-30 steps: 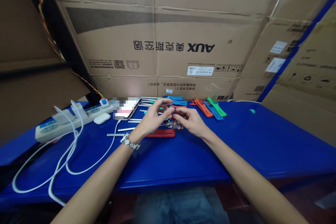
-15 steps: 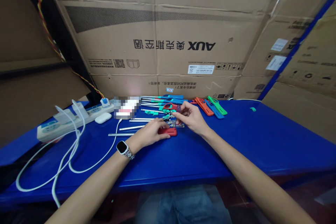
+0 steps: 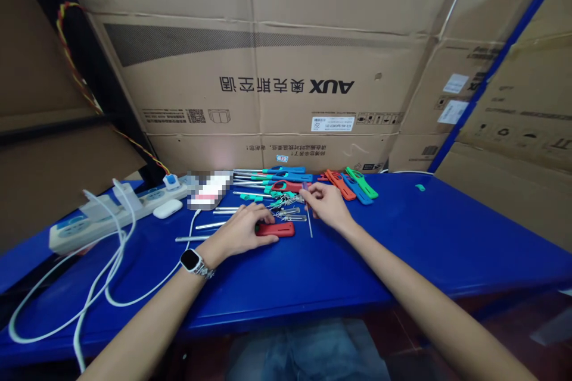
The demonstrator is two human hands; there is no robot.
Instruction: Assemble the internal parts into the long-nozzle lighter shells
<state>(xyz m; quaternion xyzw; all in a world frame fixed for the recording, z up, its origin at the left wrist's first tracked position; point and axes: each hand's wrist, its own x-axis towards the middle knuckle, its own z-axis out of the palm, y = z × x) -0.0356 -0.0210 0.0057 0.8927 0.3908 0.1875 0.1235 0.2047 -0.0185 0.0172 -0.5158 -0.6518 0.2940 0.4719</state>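
Blue table [image 3: 447, 232]: tools [image 3: 286, 177], power strip [image 3: 147, 196], perhaps earbud case [image 3: 167, 209].

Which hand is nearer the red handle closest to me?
Left. The left hand grips the red handle by its left end; the right hand is apart, to its right and slightly farther back, pinching a thin rod.

The handle [image 3: 279, 229] is red, the table [image 3: 402, 244] blue, the cable [image 3: 147, 292] white, the carton [image 3: 268, 59] brown.

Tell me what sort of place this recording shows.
Probably a storeroom or warehouse work corner: big stacked cardboard cartons stand behind a blue table strewn with coloured plastic handles and metal rods.
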